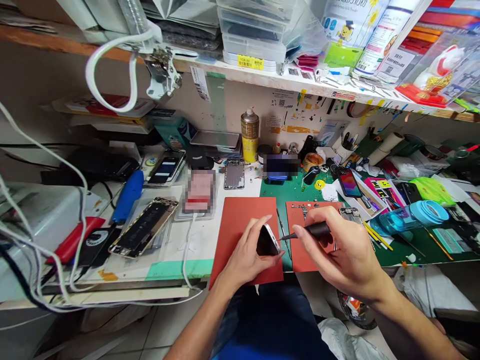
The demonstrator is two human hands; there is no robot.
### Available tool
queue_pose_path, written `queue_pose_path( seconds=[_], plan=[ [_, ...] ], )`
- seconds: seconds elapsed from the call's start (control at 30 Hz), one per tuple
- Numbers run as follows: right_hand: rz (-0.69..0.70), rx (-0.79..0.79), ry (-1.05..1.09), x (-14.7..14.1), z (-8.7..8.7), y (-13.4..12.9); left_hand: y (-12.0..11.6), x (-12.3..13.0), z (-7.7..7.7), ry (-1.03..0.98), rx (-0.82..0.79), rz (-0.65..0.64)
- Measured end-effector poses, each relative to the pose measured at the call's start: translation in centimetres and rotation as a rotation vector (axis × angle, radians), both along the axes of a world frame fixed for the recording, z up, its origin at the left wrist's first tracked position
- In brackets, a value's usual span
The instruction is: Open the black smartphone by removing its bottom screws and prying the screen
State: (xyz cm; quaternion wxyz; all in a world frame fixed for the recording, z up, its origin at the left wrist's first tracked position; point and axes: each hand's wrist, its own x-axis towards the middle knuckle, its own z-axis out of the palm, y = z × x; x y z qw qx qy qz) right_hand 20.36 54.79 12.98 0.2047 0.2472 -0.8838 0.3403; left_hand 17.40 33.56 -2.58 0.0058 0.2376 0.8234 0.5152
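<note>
Cluttered workbench surface (202,240), part white and part green, runs beneath a loaded shelf (210,62), which crosses at 12 o'clock from the smartphone (267,242) in hand; the other clock directions are taken from that phone too. It is held tilted above a reddish-brown mat (240,210), its dark screen facing about 9 o'clock and its pale port edge facing 3. The left hand (247,250), coming in from 7 o'clock, clamps it between thumb and fingers by opposite sides. The right hand (350,250), at 3 o'clock and apart from the left, pinches a slim black screwdriver (318,230). Its fine tip points to the port edge; whether they touch, I cannot tell. Just beyond that edge, a thin dark tool (280,220) lies between the first mat and a second reddish-brown mat (300,262), which carries small metal parts (299,206). An opened phone (144,227) with its innards exposed lies at 9 o'clock, a grey phone housing (234,175) at 11, a yellow spray can (250,137) near 12, a lit phone (349,183) at 2, and a blue water bottle (407,218) near 3.
</note>
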Motion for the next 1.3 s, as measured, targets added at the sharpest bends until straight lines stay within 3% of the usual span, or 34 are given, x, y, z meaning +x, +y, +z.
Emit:
queue_pose_path(
  seconds=[0.37, 0.6, 1.03, 1.3],
  plan=[
    [-0.026, -0.058, -0.007, -0.6, -0.3, -0.5, -0.5, -1.0, -0.9, 0.1, -0.028, 0.052],
    [-0.031, 0.005, 0.016, -1.1, -0.7, -0.1, -0.7, -1.7, -1.6, 0.174, -0.055, 0.052],
    [0.011, -0.126, -0.103, -0.8, -0.3, 0.5, 0.2, -0.6, -0.3, 0.085, -0.055, 0.038],
    [-0.016, -0.09, -0.078, -0.5, -0.8, 0.5, 0.2, -0.3, 0.0, -0.008, -0.023, 0.013]
  ],
)
